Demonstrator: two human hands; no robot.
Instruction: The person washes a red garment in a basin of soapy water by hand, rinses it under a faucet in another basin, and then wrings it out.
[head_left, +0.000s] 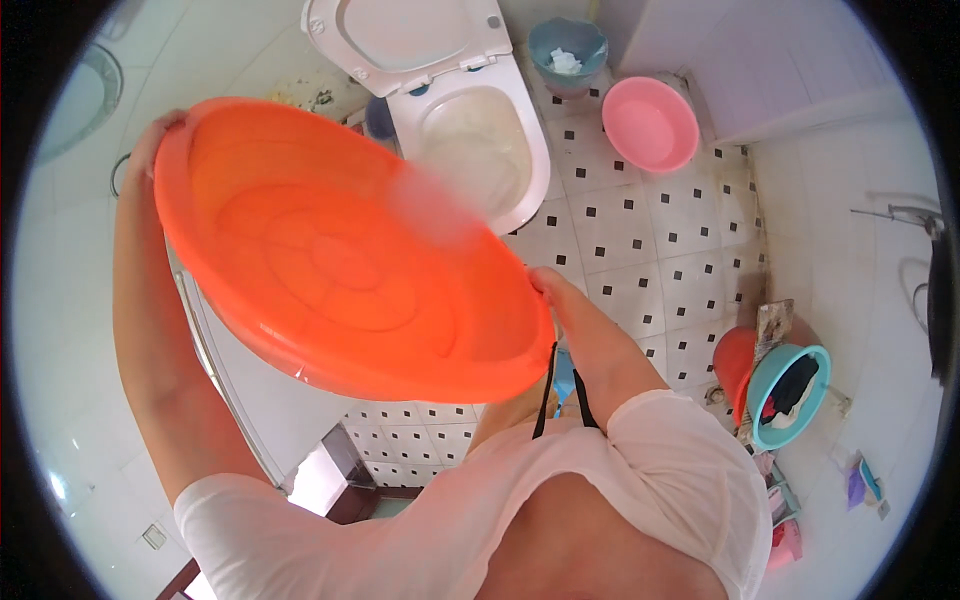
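Note:
A large orange plastic basin (337, 262) is held up, tilted beside an open toilet (536, 142). My left hand (161, 139) grips its rim at the upper left; the fingers are partly behind the rim. At the lower right, my right hand (545, 283) holds the opposite end of the rim. One edge of the basin overlaps the front of the toilet bowl in this view. A whitish blur, possibly water, crosses that edge, and the liquid in the bowl looks cloudy. The toilet's lid and seat are raised.
A waste bin (568, 75) with white paper and a pink basin (649, 124) stand right of the toilet. A turquoise basin (817, 420) with dark and light cloth rests by an orange-red bucket (731, 364) at the right wall. A white counter (262, 360) lies below the orange basin.

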